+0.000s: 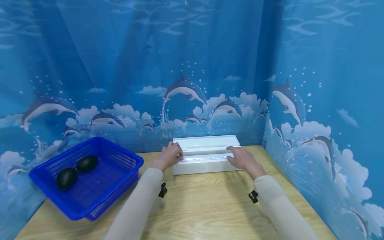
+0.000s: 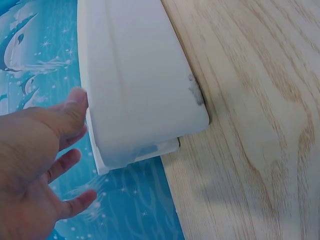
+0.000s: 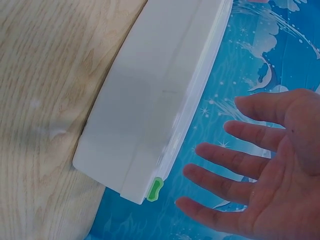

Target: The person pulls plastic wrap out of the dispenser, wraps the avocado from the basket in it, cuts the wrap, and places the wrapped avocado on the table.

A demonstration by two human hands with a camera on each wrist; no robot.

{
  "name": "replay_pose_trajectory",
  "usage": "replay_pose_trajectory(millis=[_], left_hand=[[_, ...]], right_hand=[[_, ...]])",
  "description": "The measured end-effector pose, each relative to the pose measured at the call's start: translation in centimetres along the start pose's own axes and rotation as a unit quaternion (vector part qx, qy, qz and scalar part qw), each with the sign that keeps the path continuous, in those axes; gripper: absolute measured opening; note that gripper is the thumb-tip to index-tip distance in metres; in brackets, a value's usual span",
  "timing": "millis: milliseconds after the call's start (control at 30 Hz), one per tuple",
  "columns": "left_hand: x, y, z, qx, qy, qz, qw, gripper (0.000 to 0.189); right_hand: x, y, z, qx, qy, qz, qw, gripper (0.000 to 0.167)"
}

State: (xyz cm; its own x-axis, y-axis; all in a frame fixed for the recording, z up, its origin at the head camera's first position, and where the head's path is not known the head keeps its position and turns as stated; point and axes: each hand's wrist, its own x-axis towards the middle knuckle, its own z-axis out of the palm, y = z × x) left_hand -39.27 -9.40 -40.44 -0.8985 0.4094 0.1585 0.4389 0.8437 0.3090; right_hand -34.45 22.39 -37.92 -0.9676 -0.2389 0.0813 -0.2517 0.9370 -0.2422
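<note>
A long white box (image 1: pixel 207 167) lies near the table's back edge, its white lid (image 1: pixel 207 141) raised at the back. Shiny clear material, which looks like plastic film (image 1: pixel 207 157), runs along the opening. My left hand (image 1: pixel 171 155) is at the box's left end. In the left wrist view its thumb (image 2: pixel 77 96) meets the box's upper edge, while the other fingers are spread and bent; whether it touches the film cannot be seen. Over the right end hovers my right hand (image 1: pixel 242 158), its fingers (image 3: pixel 230 160) apart and empty in the right wrist view. A green clip (image 3: pixel 155 190) sits on the box's end.
A blue plastic basket (image 1: pixel 102 206) stands on the left of the wooden table (image 1: pixel 201 213). Two dark avocado-like objects (image 1: pixel 66 178) lie inside it. Blue dolphin-print curtains (image 1: pixel 192 50) hang behind the table and along its right side.
</note>
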Motion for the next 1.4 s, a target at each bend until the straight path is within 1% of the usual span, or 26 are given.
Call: replay_pose_trajectory(millis=[100, 267, 333, 433, 500, 600, 667, 767, 933, 1000, 1133, 1400], left_hand=[[0.1, 0.4, -0.1, 0.016, 0.011, -0.009, 0.9998, 0.01], [0.7, 0.5, 0.1, 0.037, 0.017, -0.033, 0.9986, 0.012], [0.9, 0.5, 0.1, 0.031, 0.017, -0.045, 0.9984, 0.013], [1.1, 0.5, 0.0, 0.007, 0.014, -0.069, 0.9975, 0.019], [1.2, 0.5, 0.0, -0.011, 0.01, -0.086, 0.9962, 0.023], [1.2, 0.5, -0.1, -0.031, 0.006, -0.102, 0.9943, 0.028], [1.2, 0.5, -0.1, -0.035, 0.007, -0.106, 0.9937, 0.029], [1.3, 0.5, -0.1, -0.044, 0.011, -0.115, 0.9924, 0.03], [1.4, 0.5, 0.0, -0.055, 0.019, -0.126, 0.9903, 0.03], [1.4, 0.5, 0.0, -0.059, 0.021, -0.127, 0.99, 0.031], [1.5, 0.5, 0.0, -0.063, 0.022, -0.129, 0.9893, 0.031], [1.5, 0.2, 0.0, -0.073, 0.018, -0.133, 0.9883, 0.031]], right_hand=[[0.2, 0.0, -0.1, 0.002, 0.001, -0.001, 1.0, 0.044], [0.7, -0.1, -0.1, 0.004, -0.001, -0.004, 1.0, 0.043], [1.1, 0.0, 0.0, 0.003, -0.001, -0.011, 0.9999, 0.042], [1.9, 0.0, 0.4, 0.002, 0.001, -0.024, 0.9997, 0.039], [2.4, 0.0, 0.8, -0.001, 0.007, -0.036, 0.9993, 0.037], [3.1, -0.2, 1.4, -0.001, 0.018, -0.046, 0.9988, 0.035], [3.6, -0.4, 1.7, -0.002, 0.026, -0.052, 0.9983, 0.033], [4.2, -0.6, 2.1, -0.002, 0.022, -0.051, 0.9984, 0.031], [4.8, -0.6, 2.2, -0.009, -0.004, -0.038, 0.9992, 0.03], [5.0, -0.4, 2.1, -0.013, -0.011, -0.032, 0.9993, 0.026], [5.3, 0.2, 1.8, -0.022, -0.016, -0.022, 0.9994, 0.011], [5.3, 1.6, 1.9, -0.021, -0.018, -0.019, 0.9994, 0.012]])
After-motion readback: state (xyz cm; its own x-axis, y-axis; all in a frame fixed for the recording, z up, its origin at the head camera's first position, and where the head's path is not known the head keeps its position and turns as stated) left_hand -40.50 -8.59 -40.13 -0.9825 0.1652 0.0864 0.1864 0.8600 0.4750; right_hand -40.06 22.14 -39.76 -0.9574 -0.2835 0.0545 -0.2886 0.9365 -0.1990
